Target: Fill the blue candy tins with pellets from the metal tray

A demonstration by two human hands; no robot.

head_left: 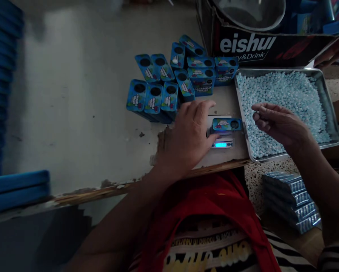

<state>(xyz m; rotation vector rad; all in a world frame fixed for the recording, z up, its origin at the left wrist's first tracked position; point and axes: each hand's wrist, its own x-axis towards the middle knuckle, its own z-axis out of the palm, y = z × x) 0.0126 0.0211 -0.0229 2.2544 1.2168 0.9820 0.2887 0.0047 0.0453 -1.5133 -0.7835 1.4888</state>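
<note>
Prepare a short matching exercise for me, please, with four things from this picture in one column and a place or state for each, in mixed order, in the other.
Column 1
1. Metal tray
2. Right hand
3. Digital scale
4. Cardboard box

Column 2
A. Beyond the tray, marked with large white lettering
B. Under a blue container, with its display lit
C. Full of pale blue pellets
D. Over the pellets, with its fingers curled

Pairs: 1-C, 2-D, 3-B, 4-A
</note>
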